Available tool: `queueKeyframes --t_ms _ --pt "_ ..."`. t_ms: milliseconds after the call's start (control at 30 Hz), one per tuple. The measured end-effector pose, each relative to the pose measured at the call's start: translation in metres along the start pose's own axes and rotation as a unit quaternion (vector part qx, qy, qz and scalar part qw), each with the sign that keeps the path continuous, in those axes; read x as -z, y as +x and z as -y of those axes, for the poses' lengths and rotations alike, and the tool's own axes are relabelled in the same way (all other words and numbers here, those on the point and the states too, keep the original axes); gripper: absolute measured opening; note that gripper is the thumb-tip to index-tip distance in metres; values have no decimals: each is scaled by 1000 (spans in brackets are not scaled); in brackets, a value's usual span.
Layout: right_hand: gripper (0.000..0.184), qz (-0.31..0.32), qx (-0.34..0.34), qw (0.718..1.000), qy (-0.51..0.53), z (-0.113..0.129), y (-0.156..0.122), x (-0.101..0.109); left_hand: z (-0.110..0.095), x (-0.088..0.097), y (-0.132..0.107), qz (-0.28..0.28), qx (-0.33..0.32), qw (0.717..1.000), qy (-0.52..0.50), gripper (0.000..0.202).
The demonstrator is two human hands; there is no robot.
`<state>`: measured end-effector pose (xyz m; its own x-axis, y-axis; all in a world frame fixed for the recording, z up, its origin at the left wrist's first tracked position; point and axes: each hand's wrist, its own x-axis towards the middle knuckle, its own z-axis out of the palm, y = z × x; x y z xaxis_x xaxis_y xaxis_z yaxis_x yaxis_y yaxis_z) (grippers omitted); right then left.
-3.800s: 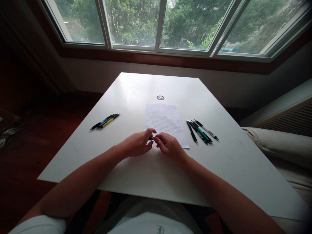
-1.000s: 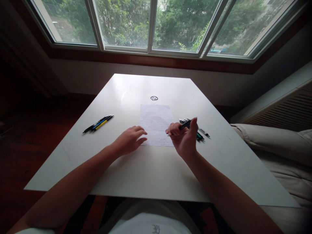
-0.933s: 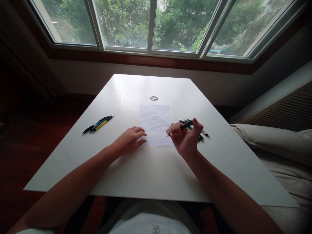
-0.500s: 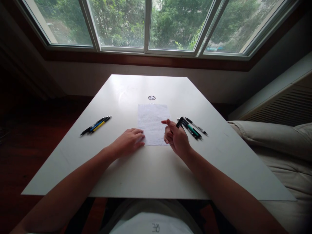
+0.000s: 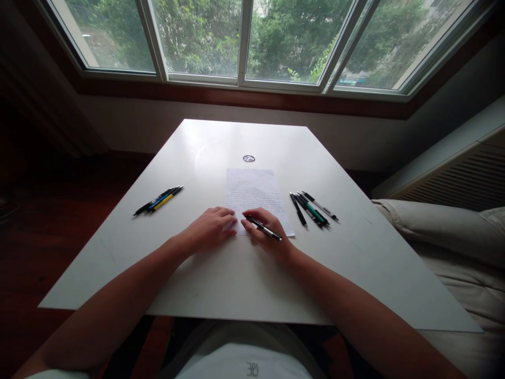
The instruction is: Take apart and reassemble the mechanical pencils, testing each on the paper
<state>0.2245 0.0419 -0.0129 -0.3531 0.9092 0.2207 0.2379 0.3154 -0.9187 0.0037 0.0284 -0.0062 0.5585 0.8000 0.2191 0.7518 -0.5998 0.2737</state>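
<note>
A handwritten sheet of paper (image 5: 252, 192) lies in the middle of the white table (image 5: 244, 273). My right hand (image 5: 265, 231) rests on the sheet's near edge, closed on a black pen (image 5: 263, 228) whose tip points left toward the paper's bottom corner. Beside it, my left hand (image 5: 211, 227) lies with fingers stretched flat, the fingertips pressing the sheet's lower left corner. It holds nothing.
Several pens (image 5: 313, 208) lie in a row right of the paper. Another small bunch of pens (image 5: 159, 200), one yellow and one blue, lies at the left. A small round mark (image 5: 248, 158) sits beyond the sheet. A cushion (image 5: 442, 231) is at the right, windows behind.
My right hand, which held the pen raised near the right-hand pens, has come down left onto the paper's near edge. The left hand has stayed at the paper's corner.
</note>
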Motion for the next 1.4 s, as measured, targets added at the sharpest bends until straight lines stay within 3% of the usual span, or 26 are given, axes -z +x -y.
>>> queueKeyframes --t_ms 67,367,800,1167,1400 --pt "27 -5 11 1000 -19 -2 1 -1 0 -1 0 1 0 1000 1 28" --pt "9 9 -84 996 1 -11 3 -7 0 1 0 8 -5 1000 0 30" --pt "12 30 -70 996 -38 -6 5 -6 1 0 0 13 -5 1000 6 30" --pt "13 -11 -84 996 -31 -5 2 -2 -2 1 0 31 13 999 11 32" --pt "13 4 -78 996 -48 -6 4 -1 -3 3 1 42 18 999 11 34"
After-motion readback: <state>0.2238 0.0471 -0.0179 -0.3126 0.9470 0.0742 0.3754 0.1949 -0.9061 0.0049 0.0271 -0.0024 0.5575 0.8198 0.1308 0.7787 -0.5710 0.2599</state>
